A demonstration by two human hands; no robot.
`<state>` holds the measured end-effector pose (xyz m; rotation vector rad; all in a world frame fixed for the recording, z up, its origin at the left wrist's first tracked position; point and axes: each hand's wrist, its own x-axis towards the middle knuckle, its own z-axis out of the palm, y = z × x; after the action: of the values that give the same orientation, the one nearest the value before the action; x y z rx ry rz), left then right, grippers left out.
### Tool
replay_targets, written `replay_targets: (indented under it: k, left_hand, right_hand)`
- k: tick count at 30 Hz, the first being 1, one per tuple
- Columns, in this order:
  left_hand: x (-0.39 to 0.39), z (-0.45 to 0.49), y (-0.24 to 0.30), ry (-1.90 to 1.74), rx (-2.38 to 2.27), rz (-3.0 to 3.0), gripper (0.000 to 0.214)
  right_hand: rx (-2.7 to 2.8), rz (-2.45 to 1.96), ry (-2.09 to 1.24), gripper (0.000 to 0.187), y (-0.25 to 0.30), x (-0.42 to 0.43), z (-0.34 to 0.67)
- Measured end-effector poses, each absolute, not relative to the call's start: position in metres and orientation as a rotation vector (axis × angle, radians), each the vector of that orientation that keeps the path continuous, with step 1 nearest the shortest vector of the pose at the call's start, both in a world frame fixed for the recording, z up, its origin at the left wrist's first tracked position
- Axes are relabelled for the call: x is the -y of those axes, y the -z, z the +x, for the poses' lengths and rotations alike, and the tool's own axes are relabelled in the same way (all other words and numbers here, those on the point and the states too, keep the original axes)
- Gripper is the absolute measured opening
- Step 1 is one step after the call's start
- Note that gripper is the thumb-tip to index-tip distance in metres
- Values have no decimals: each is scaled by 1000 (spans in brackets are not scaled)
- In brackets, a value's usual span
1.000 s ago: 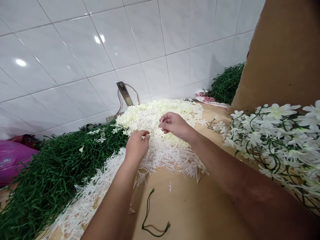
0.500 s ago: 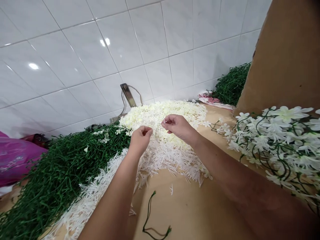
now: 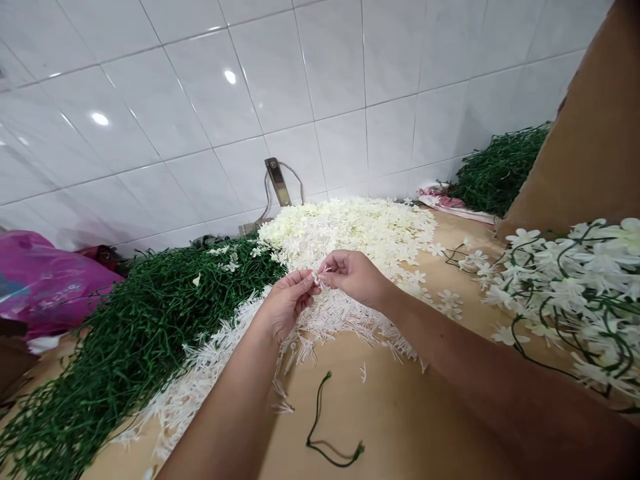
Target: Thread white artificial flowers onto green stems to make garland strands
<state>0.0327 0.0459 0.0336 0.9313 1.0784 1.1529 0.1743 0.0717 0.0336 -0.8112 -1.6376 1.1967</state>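
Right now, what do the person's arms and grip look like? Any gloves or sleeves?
The left grip and right grip are ordinary human hands, with no gloves, rings or bracelets showing. The left forearm and right forearm are bare too: no sleeves or watch in sight.

Tan tabletop (image 3: 400, 400). On it, left: long pile of green stems (image 3: 160, 320), edged by white sprigs (image 3: 207, 357) running to centre. Back centre: heap of pale petals (image 3: 370, 230). Front: one bent green stem (image 3: 319, 408), one loose sprig (image 3: 363, 373). Right: stemmed white flowers (image 3: 570, 290). Back right: pink-and-white cloth (image 3: 450, 201).
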Motion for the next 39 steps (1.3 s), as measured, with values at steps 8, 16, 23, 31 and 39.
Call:
replay_targets:
  k: [8, 16, 23, 31, 39]
  left_hand:
    - [-49, 32, -30, -1169, -1118, 926, 16]
    - [-49, 31, -30, -1198, -1152, 908, 17]
    - [-49, 28, -32, -1167, -1137, 989, 23]
    - [-50, 27, -27, -1218, -1071, 994, 23]
    - [-47, 27, -29, -1198, -1083, 1037, 23]
  right_hand:
    - [1631, -921, -1070, 9, -25, -73, 171]
    - [1696, -900, -960, 8, -21, -72, 171]
    - [1797, -921, -622, 4, -24, -67, 172]
    - [1865, -808, -480, 8, -19, -62, 168]
    - [1826, -808, -701, 2, -22, -63, 169]
